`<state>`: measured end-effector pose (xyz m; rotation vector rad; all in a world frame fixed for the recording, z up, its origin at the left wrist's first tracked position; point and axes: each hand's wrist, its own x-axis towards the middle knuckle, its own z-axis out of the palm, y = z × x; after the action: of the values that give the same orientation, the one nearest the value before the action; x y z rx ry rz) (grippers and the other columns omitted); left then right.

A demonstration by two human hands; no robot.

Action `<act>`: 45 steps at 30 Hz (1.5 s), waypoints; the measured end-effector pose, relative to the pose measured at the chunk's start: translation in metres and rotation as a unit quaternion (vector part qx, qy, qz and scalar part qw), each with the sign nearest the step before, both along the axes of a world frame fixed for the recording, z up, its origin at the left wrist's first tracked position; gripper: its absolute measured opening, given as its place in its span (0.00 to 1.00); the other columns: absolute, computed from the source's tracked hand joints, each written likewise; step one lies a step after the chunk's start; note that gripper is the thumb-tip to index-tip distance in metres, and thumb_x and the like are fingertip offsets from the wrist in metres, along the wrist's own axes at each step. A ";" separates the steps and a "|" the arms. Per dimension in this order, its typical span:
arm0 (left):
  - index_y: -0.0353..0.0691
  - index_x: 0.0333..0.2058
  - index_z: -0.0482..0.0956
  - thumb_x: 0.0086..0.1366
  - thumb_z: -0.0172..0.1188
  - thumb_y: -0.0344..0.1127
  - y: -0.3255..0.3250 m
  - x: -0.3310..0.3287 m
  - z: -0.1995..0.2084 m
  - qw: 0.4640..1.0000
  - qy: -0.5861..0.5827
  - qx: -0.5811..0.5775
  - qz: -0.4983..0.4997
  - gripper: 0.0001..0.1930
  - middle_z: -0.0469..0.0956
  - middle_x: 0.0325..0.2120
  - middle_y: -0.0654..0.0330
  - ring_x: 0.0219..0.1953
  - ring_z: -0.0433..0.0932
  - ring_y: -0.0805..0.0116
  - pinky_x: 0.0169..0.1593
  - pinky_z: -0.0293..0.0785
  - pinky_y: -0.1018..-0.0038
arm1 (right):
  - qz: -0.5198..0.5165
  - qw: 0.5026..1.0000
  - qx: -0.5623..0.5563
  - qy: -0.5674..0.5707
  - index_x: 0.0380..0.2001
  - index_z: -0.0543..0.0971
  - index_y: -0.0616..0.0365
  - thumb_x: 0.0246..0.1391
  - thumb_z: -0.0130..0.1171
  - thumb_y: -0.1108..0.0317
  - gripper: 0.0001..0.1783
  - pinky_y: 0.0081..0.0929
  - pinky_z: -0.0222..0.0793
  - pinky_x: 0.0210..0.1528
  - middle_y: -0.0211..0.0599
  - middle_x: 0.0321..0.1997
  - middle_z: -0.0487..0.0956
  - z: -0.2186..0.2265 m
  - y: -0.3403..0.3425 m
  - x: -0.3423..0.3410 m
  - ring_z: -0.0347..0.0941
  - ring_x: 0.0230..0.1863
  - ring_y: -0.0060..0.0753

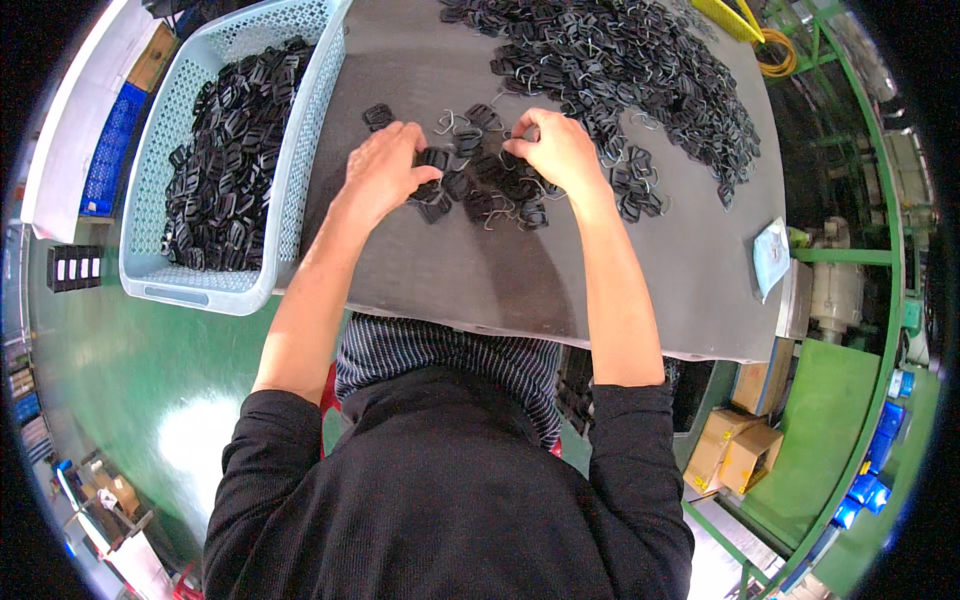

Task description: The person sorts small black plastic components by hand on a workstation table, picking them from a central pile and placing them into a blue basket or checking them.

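Observation:
My left hand is closed, thumb and fingers pinching a black plastic buckle at the near edge of a small loose group. Opposite it, my right hand bends its fingertips down onto another black piece, mostly hidden under them. Between and below the hands lie several more black buckles, some with thin, pale, curved wire-like bits among them. One lone buckle rests just beyond my left hand. A large heap of the same buckles spreads over the far right of the grey table.
Left of the table stands a light blue plastic basket full of black buckles. A small pale blue packet lies at the table's right edge. A yellow container sits at the far right. Cardboard boxes are below on the right.

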<state>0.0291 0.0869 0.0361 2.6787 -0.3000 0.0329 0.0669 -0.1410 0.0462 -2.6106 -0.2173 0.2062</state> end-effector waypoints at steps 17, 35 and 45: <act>0.35 0.40 0.72 0.54 0.65 0.37 0.027 0.043 -0.032 0.985 -0.043 -0.120 0.118 0.18 0.77 0.28 0.54 0.29 0.77 0.61 0.36 0.74 0.70 | -0.057 0.912 0.384 0.135 0.31 0.79 0.57 0.43 0.65 0.56 0.16 0.24 0.69 0.32 0.36 0.35 0.80 -0.022 -0.013 0.044 0.76 0.35 0.30; 0.37 0.30 0.76 0.51 0.66 0.43 -0.004 -0.051 0.004 0.993 0.015 -0.024 0.115 0.16 0.78 0.27 0.52 0.35 0.78 0.54 0.38 0.72 0.60 | 0.054 0.993 0.081 0.064 0.27 0.80 0.59 0.37 0.70 0.57 0.18 0.31 0.71 0.33 0.41 0.28 0.80 -0.006 0.024 0.006 0.76 0.32 0.35; 0.40 0.34 0.74 0.58 0.61 0.35 0.026 -0.040 0.010 0.814 0.233 -0.529 0.063 0.08 0.76 0.27 0.63 0.28 0.76 0.74 0.27 0.70 0.81 | 0.075 0.927 0.345 0.124 0.38 0.78 0.52 0.45 0.65 0.55 0.18 0.26 0.68 0.34 0.33 0.33 0.79 -0.022 0.046 0.032 0.75 0.35 0.28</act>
<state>-0.0108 0.1125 0.0457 1.5079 0.0680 -0.3194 0.0990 -0.0955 0.0238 -1.8474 -0.3312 0.4246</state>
